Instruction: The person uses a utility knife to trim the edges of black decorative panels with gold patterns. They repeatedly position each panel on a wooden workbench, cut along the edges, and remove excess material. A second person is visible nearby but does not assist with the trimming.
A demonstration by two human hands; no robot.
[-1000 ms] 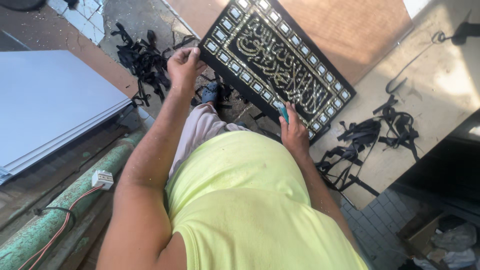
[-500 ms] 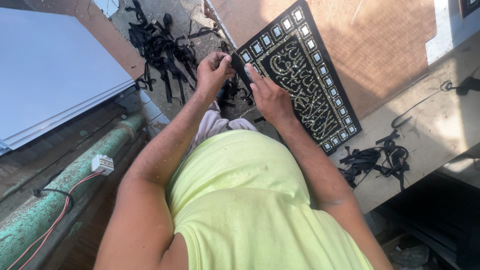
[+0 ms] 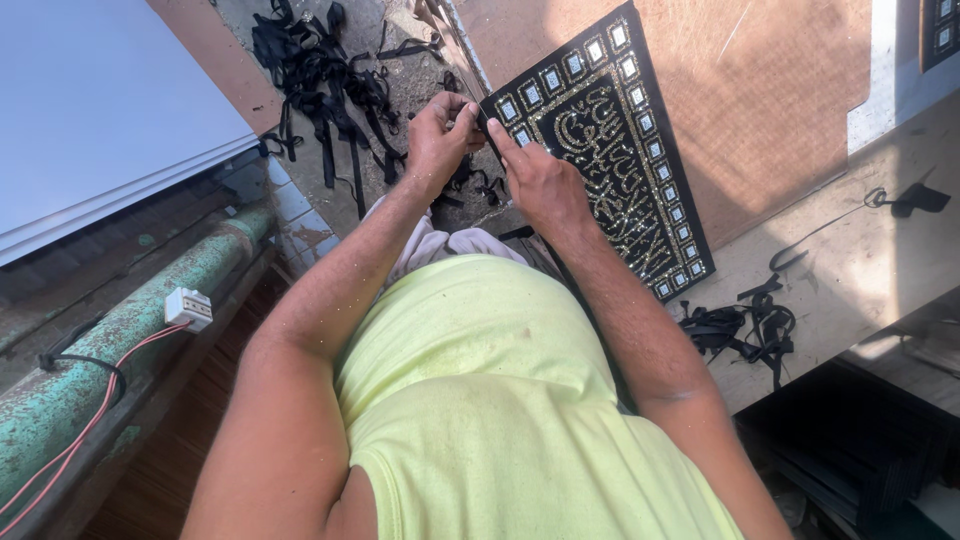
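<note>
black and gold, the decorated panel (image 3: 610,150) lies slanted across a brown board (image 3: 780,110), its long side running from upper left to lower right, with a border of small pale squares around glittering ornamental script. both hands meet at its near upper corner. my left hand (image 3: 438,140) is curled at the corner's edge, fingers bunched together and pinched on something small and dark there; i cannot tell whether it is the panel's edge itself or a strip of black material. my right hand (image 3: 540,180) rests on the panel's corner from the other side, forefinger stretched toward the left hand's fingertips, the other fingers folded loosely; it looks pressed down on the panel rather than clamped round it.

just beyond the hands, black strips (image 3: 320,90) lie tangled in a heap on the grey floor, some trailing under the wrists. another smaller bunch of black offcuts (image 3: 745,325) sits by the panel's far lower corner, on a pale sunlit slab (image 3: 860,270), where a thin dark cord (image 3: 850,215) also runs. beneath the arms i see pale trousers and a yellow-green shirt (image 3: 500,420) filling the lower view. to the left, a big white sheet (image 3: 100,110) leans flat, and below it a worn green pipe (image 3: 120,340) carries a white connector block (image 3: 188,308) with red wires (image 3: 90,425) running off.
</note>
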